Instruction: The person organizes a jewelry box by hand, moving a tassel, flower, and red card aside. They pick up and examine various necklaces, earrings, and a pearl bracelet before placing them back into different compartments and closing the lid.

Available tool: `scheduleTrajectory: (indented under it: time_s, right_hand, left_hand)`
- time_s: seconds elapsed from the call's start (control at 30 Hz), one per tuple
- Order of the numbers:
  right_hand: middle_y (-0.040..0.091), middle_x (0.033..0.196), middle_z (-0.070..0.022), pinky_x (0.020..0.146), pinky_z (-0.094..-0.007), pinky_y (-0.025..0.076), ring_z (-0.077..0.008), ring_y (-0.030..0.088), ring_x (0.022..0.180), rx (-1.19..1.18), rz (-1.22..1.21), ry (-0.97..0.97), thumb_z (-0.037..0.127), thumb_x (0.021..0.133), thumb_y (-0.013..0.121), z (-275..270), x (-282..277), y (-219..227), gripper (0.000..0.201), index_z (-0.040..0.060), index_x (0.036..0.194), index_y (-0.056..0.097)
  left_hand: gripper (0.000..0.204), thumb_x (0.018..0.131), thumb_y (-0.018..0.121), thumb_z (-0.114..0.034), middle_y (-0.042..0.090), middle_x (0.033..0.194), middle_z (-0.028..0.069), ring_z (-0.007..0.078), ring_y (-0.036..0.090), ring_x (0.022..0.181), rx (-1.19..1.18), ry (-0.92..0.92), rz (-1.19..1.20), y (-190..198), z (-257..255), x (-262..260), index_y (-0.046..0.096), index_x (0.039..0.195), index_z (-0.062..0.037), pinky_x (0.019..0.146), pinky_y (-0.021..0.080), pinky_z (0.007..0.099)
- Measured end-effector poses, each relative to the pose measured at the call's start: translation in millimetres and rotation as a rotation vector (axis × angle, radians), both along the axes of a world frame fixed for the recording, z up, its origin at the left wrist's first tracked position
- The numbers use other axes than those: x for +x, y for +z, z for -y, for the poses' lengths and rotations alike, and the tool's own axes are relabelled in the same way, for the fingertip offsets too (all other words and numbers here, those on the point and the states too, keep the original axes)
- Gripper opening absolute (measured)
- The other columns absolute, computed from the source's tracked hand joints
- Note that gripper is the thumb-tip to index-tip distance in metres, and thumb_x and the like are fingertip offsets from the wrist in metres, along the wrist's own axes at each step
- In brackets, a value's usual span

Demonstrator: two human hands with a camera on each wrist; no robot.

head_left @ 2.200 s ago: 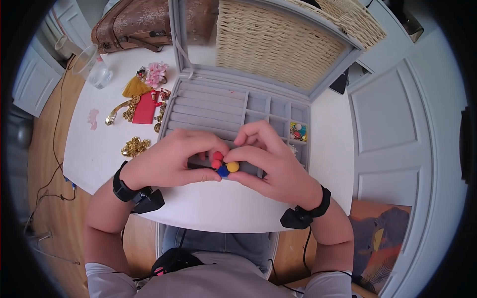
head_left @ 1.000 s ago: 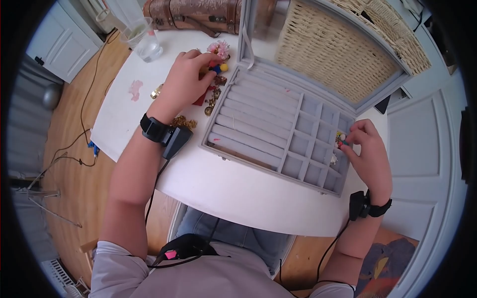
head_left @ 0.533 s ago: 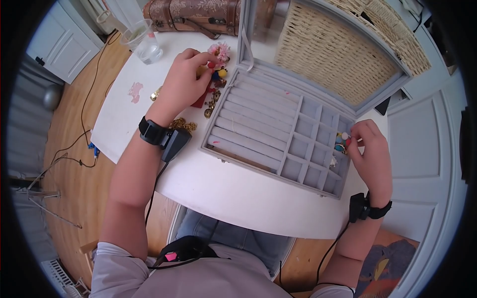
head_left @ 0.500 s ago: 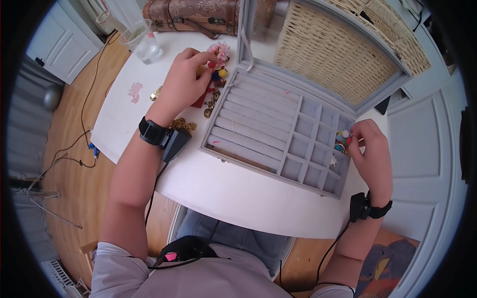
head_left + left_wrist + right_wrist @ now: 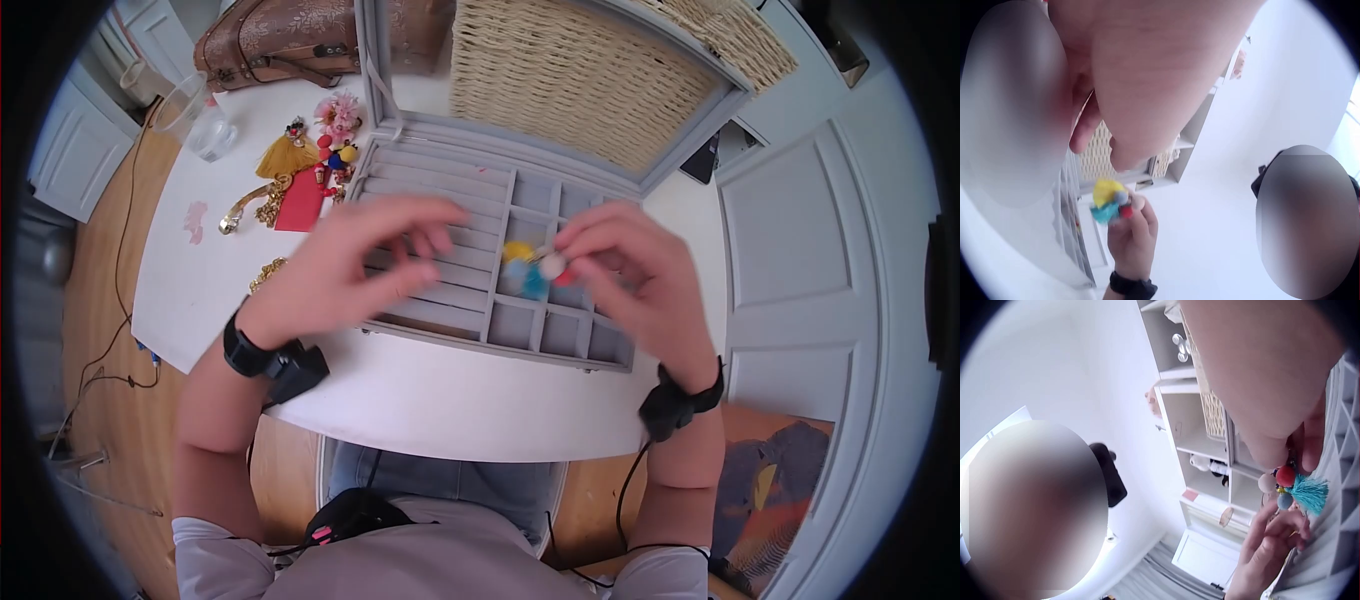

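Pinched in my right hand (image 5: 640,275) is an ornament with a yellow tassel (image 5: 518,251), a teal tassel (image 5: 536,284) and small pompoms; it hangs over the box's compartments. The right wrist view shows its red pompom (image 5: 1285,475) and teal tassel (image 5: 1311,494) just below the right fingers. My left hand (image 5: 350,265) hovers over the ring rolls (image 5: 468,262) with nothing in it, thumb and fingers apart. The pompom piece with a yellow ball (image 5: 348,154) lies on the table, left of the grey box (image 5: 465,344).
Left of the box lie a red packet (image 5: 299,203), a yellow tassel (image 5: 281,158), a pink flower (image 5: 338,116) and gold chains (image 5: 266,272). Clear cups (image 5: 208,133) stand farther left. The box's raised lid (image 5: 722,112), a woven basket (image 5: 560,80) and a brown case (image 5: 285,40) are behind.
The left hand has let go of the pompom piece and moved right, over the box. My right hand has lifted the tasselled ornament out of its compartment and brought it inward.
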State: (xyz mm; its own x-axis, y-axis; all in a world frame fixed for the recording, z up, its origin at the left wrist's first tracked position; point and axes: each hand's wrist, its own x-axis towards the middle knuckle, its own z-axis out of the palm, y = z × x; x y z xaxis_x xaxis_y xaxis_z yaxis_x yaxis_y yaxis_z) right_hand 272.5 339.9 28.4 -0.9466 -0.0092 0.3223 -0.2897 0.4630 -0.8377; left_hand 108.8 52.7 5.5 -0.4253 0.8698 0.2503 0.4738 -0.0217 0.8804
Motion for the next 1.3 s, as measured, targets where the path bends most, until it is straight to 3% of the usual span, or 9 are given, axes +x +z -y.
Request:
scheduleTrajectory:
  time_s: [0.13, 0.23, 0.43, 0.53, 0.73, 1.0, 1.17, 1.23, 1.3]
  right_hand:
    - [0.071, 0.125, -0.0126, 0.089, -0.0295, 0.066, -0.0194, 0.077, 0.104, -0.069, 0.059, 0.120, -0.008, 0.097, 0.073, 37, 0, -12, 0.020, -0.0026, 0.117, 0.071]
    - [0.070, 0.127, -0.0125, 0.089, -0.0304, 0.065, -0.0214, 0.076, 0.105, -0.150, 0.124, 0.105, -0.005, 0.096, 0.077, 43, 0, -8, 0.024, -0.0015, 0.118, 0.071]
    - [0.067, 0.122, -0.0123, 0.087, -0.0361, 0.061, -0.0273, 0.071, 0.103, 0.345, 0.062, -0.214, -0.003, 0.092, 0.079, -23, 8, 12, 0.023, 0.0022, 0.114, 0.072]
    - [0.059, 0.115, -0.0108, 0.093, -0.0406, 0.055, -0.0321, 0.066, 0.105, 0.587, 0.289, -0.250, 0.001, 0.090, 0.080, -46, 19, 14, 0.013, 0.0036, 0.100, 0.071]
    - [0.061, 0.119, -0.0118, 0.088, -0.0423, 0.058, -0.0312, 0.069, 0.102, 0.730, 0.299, -0.359, 0.004, 0.089, 0.082, -32, 22, 9, 0.015, 0.0014, 0.101, 0.074]
    - [0.062, 0.120, -0.0140, 0.087, -0.0443, 0.058, -0.0344, 0.069, 0.102, 0.840, 0.173, -0.371, 0.004, 0.087, 0.080, -30, 18, -2, 0.012, -0.0020, 0.091, 0.071]
    - [0.062, 0.119, -0.0159, 0.089, -0.0448, 0.058, -0.0376, 0.069, 0.105, 0.765, 0.110, -0.351, -0.001, 0.084, 0.074, -24, 11, 0, 0.013, -0.0032, 0.091, 0.063]
    - [0.062, 0.118, -0.0169, 0.088, -0.0436, 0.058, -0.0379, 0.069, 0.104, 0.688, 0.185, -0.409, -0.003, 0.084, 0.072, -19, 10, 6, 0.015, -0.0034, 0.093, 0.060]
    - [0.062, 0.113, -0.0163, 0.086, -0.0410, 0.058, -0.0357, 0.070, 0.097, 0.620, 0.145, -0.374, -0.006, 0.085, 0.070, -19, 9, 7, 0.016, -0.0035, 0.095, 0.058]
  left_hand:
    - [0.031, 0.098, 0.079, -0.006, 0.075, 0.106, 0.0080, 0.0180, 0.072, 0.088, -0.070, -0.146, 0.104, -2, -6, 26, 0.073, 0.128, -0.0053, 0.075, 0.058, 0.0317]
    - [0.025, 0.097, 0.077, -0.002, 0.075, 0.102, 0.0090, 0.0217, 0.074, 0.087, -0.125, -0.104, 0.023, -4, -3, 23, 0.073, 0.122, -0.0012, 0.081, 0.059, 0.0323]
    - [0.008, 0.099, 0.070, 0.002, 0.074, 0.098, 0.0085, 0.0199, 0.070, 0.088, -0.012, 0.115, -0.131, 1, 3, 4, 0.073, 0.105, -0.0005, 0.080, 0.056, 0.0304]
    - [0.011, 0.097, 0.073, 0.000, 0.071, 0.100, 0.0088, 0.0233, 0.069, 0.090, -0.038, 0.289, -0.161, 0, 4, -2, 0.073, 0.108, -0.0008, 0.083, 0.055, 0.0311]
    - [0.025, 0.090, 0.079, -0.002, 0.064, 0.118, 0.0114, 0.0293, 0.064, 0.109, 0.032, -0.057, -0.490, 0, -7, 19, 0.077, 0.115, -0.0034, 0.085, 0.058, 0.0333]
    - [0.020, 0.085, 0.079, 0.003, 0.060, 0.123, 0.0127, 0.0309, 0.062, 0.114, 0.023, -0.035, -0.471, -11, -5, 21, 0.078, 0.104, -0.0028, 0.091, 0.059, 0.0373]
    - [0.011, 0.089, 0.076, 0.001, 0.062, 0.125, 0.0100, 0.0248, 0.064, 0.117, 0.180, 0.259, -0.262, 8, 15, -7, 0.074, 0.100, -0.0027, 0.095, 0.055, 0.0340]
    - [0.013, 0.095, 0.071, 0.001, 0.064, 0.128, 0.0081, 0.0207, 0.066, 0.116, 0.278, 0.342, -0.365, 8, 25, -29, 0.072, 0.108, -0.0019, 0.097, 0.055, 0.0333]
    - [0.017, 0.102, 0.065, -0.002, 0.066, 0.128, 0.0065, 0.0182, 0.066, 0.112, 0.532, 0.635, -0.089, 12, 36, -41, 0.070, 0.118, -0.0008, 0.100, 0.053, 0.0317]
